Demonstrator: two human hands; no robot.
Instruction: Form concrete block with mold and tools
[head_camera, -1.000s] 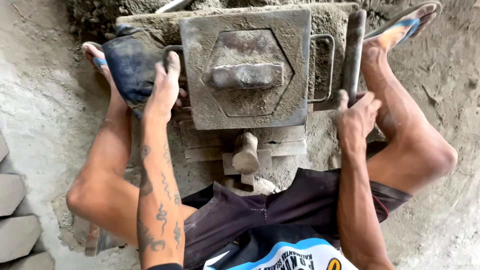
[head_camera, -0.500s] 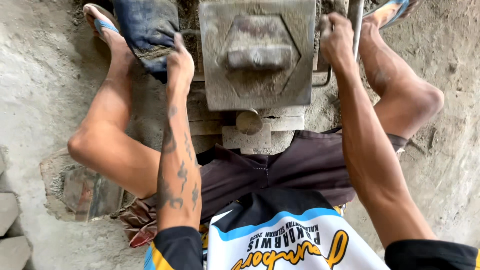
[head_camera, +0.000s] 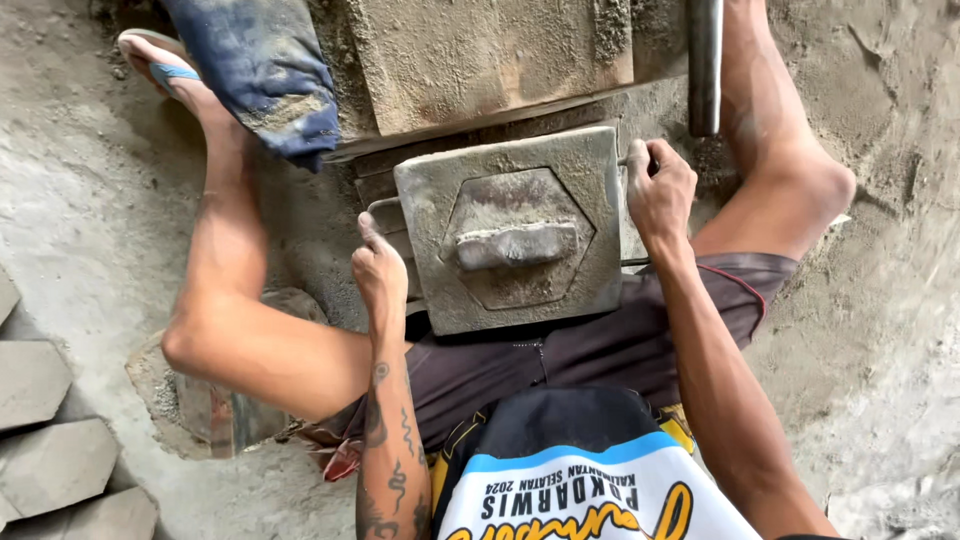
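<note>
A square metal mould lid (head_camera: 515, 235), grey with cement, has a hexagonal raised panel and a bar in its middle. It is lifted over my lap. My left hand (head_camera: 378, 268) grips the wire handle on its left side. My right hand (head_camera: 658, 192) is closed round the handle on its right side. Behind the lid stands the cement-caked mould block (head_camera: 480, 55) on the ground between my legs.
A metal pipe (head_camera: 704, 65) stands upright at the mould's right. Blue, dirty cloth (head_camera: 265, 70) hangs at the upper left near my sandalled foot (head_camera: 165, 65). Several hexagonal concrete pavers (head_camera: 45, 440) lie at the lower left. Dusty cement ground lies all around.
Both hands have pulled the metal lid off the mould and toward my body; it now sits lower in view, over my lap. The view has tilted downward.
</note>
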